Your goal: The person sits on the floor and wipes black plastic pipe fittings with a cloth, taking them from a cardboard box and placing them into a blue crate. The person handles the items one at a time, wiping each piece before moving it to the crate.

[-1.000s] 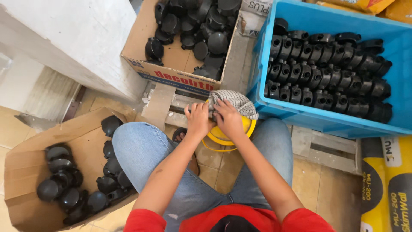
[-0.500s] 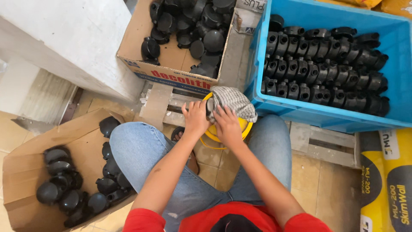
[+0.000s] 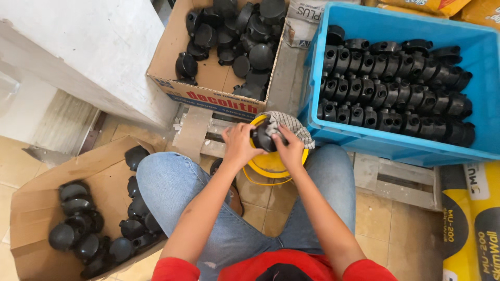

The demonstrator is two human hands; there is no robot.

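Both my hands meet over a yellow bucket [image 3: 271,165] between my knees. My left hand [image 3: 238,144] and my right hand [image 3: 289,148] together grip one black plastic fitting [image 3: 264,134], held just above the bucket's rim. A checked cloth [image 3: 292,125] lies draped over the bucket's far edge, partly under my right hand. How the fitting's underside looks is hidden by my fingers.
A blue crate [image 3: 484,67] at the right holds neat rows of black fittings. A cardboard box [image 3: 208,73] ahead and another cardboard box [image 3: 36,208] at my left hold loose black caps. A white slab [image 3: 78,52] stands at the left, yellow sacks [image 3: 471,229] at the right.
The black fitting now shows between my hands above the bucket; before, my hands were pressed down on the cloth. The view has shifted slightly.
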